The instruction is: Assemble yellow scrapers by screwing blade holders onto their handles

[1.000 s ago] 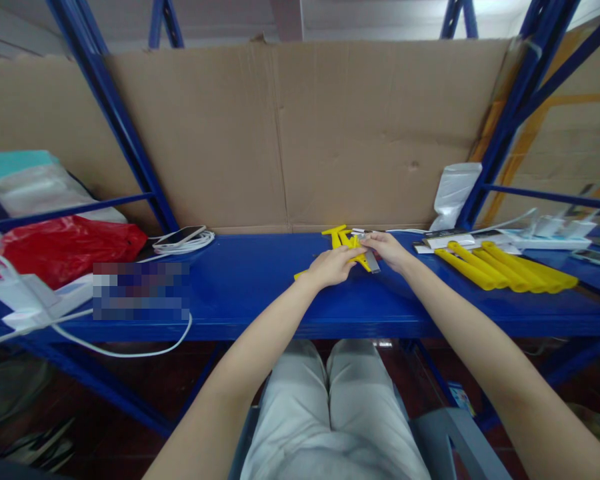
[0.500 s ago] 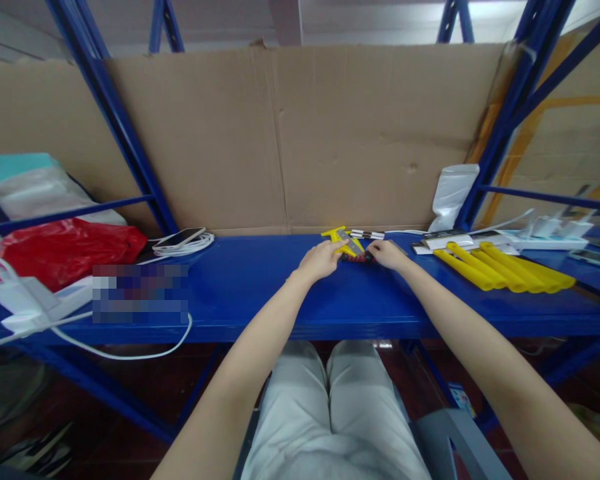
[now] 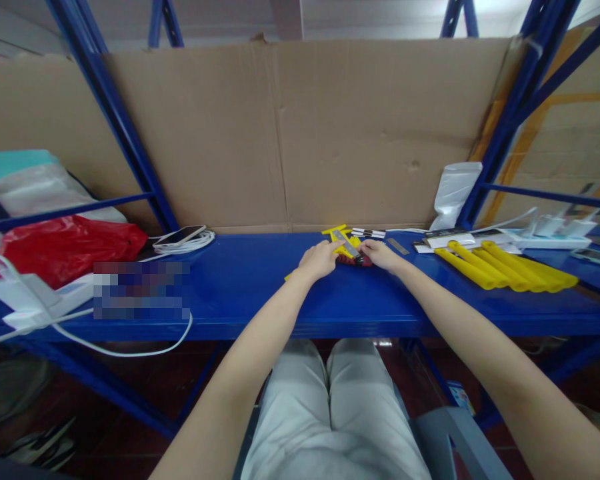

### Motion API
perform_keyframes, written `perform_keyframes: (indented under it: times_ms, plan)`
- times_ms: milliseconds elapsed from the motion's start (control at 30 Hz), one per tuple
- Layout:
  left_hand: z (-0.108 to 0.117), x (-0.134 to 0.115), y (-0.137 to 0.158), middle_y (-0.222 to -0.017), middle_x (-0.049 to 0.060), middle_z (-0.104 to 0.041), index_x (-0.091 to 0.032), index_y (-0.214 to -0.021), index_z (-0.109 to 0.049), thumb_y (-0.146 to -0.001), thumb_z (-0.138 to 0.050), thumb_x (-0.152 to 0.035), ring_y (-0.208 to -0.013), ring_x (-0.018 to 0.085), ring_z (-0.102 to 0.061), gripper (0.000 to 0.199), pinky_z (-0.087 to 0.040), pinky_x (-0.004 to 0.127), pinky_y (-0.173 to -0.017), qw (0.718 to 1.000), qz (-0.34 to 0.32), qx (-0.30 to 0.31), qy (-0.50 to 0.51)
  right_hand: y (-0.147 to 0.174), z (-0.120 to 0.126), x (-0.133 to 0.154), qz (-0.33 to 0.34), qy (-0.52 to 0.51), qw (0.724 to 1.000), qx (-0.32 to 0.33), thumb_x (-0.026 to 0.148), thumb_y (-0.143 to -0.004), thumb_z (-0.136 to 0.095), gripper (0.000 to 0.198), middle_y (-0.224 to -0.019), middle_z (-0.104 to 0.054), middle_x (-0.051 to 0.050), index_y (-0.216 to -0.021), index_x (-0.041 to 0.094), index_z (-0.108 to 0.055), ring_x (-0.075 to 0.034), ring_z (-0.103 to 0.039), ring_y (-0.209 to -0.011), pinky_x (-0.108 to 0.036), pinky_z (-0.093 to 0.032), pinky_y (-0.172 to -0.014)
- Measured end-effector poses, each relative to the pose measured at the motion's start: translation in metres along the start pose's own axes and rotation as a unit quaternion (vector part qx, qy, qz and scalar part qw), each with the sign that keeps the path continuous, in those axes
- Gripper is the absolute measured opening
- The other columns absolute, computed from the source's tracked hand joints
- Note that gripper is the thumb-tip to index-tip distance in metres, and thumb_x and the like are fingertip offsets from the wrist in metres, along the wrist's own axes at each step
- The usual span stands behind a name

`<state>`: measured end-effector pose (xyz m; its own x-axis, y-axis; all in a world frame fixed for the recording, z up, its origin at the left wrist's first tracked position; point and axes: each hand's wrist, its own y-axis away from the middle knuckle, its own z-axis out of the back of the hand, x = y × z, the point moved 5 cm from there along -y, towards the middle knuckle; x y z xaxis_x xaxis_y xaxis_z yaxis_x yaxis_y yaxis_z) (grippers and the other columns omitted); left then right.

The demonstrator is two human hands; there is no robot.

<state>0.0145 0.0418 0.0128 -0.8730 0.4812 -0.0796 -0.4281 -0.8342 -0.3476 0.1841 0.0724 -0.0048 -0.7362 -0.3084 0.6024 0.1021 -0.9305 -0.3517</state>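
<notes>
My left hand (image 3: 321,259) is closed on a yellow plastic scraper head (image 3: 336,235) with a flat grey metal blade (image 3: 347,244) lying over it. Close by on the right, my right hand (image 3: 380,254) has its fingers pinched together at the blade's lower end; what they hold is too small to make out. Beneath and between the hands lie dark red and black pieces (image 3: 361,260), partly covered. Another grey metal strip (image 3: 397,247) rests on the blue table just right of my right hand.
Several yellow tubes (image 3: 500,267) lie on the right, beside white and black packets (image 3: 447,241). Black-and-white striped pieces (image 3: 369,233) sit behind the hands. On the left are a phone (image 3: 183,236), a red plastic bag (image 3: 70,247) and white cables. Cardboard (image 3: 280,133) stands behind.
My right hand has shifted slightly left toward the blade, and the dark round piece at its fingertips no longer shows. The grey strip beside it is now uncovered. My left hand stays nearly still.
</notes>
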Motion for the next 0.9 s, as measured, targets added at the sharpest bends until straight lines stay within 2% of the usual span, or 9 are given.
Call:
perform_keyframes:
  times_ms: [100, 167, 267, 400, 633, 900]
  plan:
    - [0.000, -0.001, 0.001, -0.115, 0.006, -0.058, -0.034, -0.137, -0.041, -0.089, -0.042, -0.028, -0.101, 0.023, -0.060, 0.048, -0.046, 0.033, -0.085, 1.000, -0.003, -0.003, -0.003, -0.006, 0.008, -0.015, -0.033, 0.063, 0.997, -0.042, 0.009, -0.083, -0.041, 0.024, -0.095, -0.068, -0.009, -0.086, 0.012, -0.065, -0.016, -0.061, -0.087, -0.025, -0.045, -0.079]
    - [0.000, -0.001, 0.001, -0.114, 0.005, -0.059, -0.035, -0.137, -0.040, -0.089, -0.042, -0.028, -0.101, 0.022, -0.059, 0.048, -0.046, 0.033, -0.086, 1.000, -0.005, -0.001, -0.004, -0.009, 0.011, -0.024, -0.058, 0.117, 0.991, -0.041, 0.011, -0.082, -0.045, 0.023, -0.098, -0.068, -0.010, -0.089, 0.013, -0.067, -0.016, -0.062, -0.090, -0.023, -0.045, -0.079]
    - [-0.001, -0.002, 0.002, -0.114, 0.005, -0.059, -0.034, -0.138, -0.040, -0.089, -0.042, -0.029, -0.103, 0.022, -0.059, 0.048, -0.045, 0.032, -0.087, 1.000, -0.005, 0.008, -0.008, -0.013, 0.011, -0.028, -0.071, 0.186, 0.980, -0.002, 0.016, -0.083, -0.049, 0.022, -0.099, -0.069, -0.009, -0.093, 0.013, -0.069, -0.017, -0.063, -0.089, -0.021, -0.044, -0.075]
    - [0.001, -0.004, 0.003, -0.116, 0.006, -0.059, -0.033, -0.137, -0.041, -0.090, -0.042, -0.029, -0.104, 0.022, -0.058, 0.048, -0.046, 0.033, -0.087, 1.000, -0.008, 0.013, -0.011, -0.020, 0.009, -0.021, -0.051, 0.249, 0.965, 0.061, 0.024, -0.086, -0.047, 0.027, -0.093, -0.071, -0.009, -0.089, 0.013, -0.071, -0.016, -0.064, -0.080, -0.020, -0.043, -0.067]
    - [0.002, -0.006, 0.005, -0.122, 0.005, -0.058, -0.034, -0.136, -0.043, -0.090, -0.043, -0.031, -0.107, 0.023, -0.058, 0.045, -0.046, 0.035, -0.089, 1.000, -0.010, 0.026, -0.004, -0.039, 0.004, -0.021, -0.066, 0.274, 0.956, 0.085, 0.026, -0.087, -0.044, 0.033, -0.091, -0.071, -0.012, -0.087, 0.011, -0.073, -0.018, -0.064, -0.078, -0.021, -0.042, -0.063]
    - [0.003, -0.009, 0.007, -0.126, 0.004, -0.056, -0.036, -0.134, -0.045, -0.091, -0.042, -0.031, -0.108, 0.024, -0.058, 0.043, -0.047, 0.036, -0.089, 1.000, -0.013, 0.029, 0.000, -0.038, -0.002, -0.027, -0.061, 0.282, 0.957, 0.039, 0.022, -0.084, -0.047, 0.028, -0.096, -0.071, -0.013, -0.090, 0.011, -0.072, -0.018, -0.065, -0.085, -0.021, -0.043, -0.068]
